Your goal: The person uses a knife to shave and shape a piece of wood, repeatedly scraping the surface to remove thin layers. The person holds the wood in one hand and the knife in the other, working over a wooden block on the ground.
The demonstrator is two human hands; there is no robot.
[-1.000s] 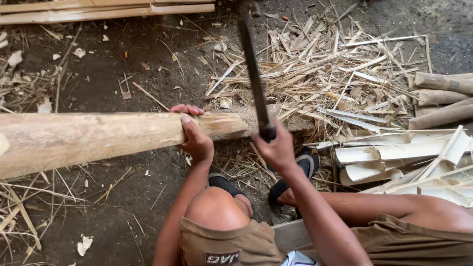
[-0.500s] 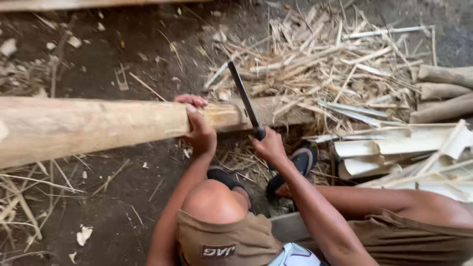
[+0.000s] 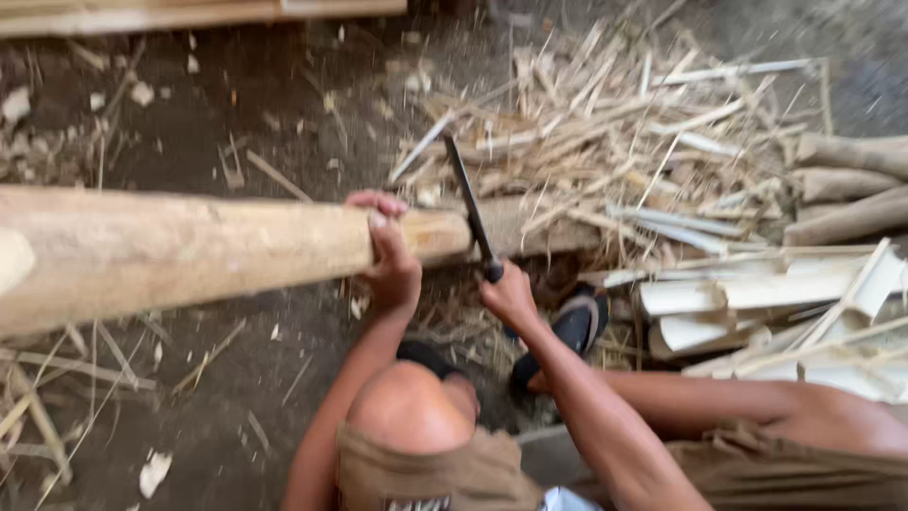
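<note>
Item: pale peeled log [image 3: 180,251], long and round, lying across the dirt floor [image 3: 236,407] from the 9 o'clock edge toward centre, its narrower end reaching a heap of split cane and shavings [image 3: 605,142].

Left hand [image 3: 388,255]: fingers curled over the top of the log near its narrow end, thumb on the near side, gripping it.

Right hand [image 3: 506,293]: closed in a fist around the handle of a dark long-bladed knife [image 3: 470,213]; the blade slants up toward 11 o'clock and its edge meets the log's end just beside the left hand.

Surroundings: stack of pale curved bark strips [image 3: 766,303] at 3 o'clock; grey round branches [image 3: 851,189] at 2 o'clock; a plank [image 3: 189,14] along the 12 o'clock edge; a dark sandal [image 3: 577,326] just below the right hand; a bent knee [image 3: 407,407] at 6 o'clock above brown shorts [image 3: 426,473].

Packages, labels, signs: a small printed patch on the shorts hem, at the bottom edge, too cropped to tell.
</note>
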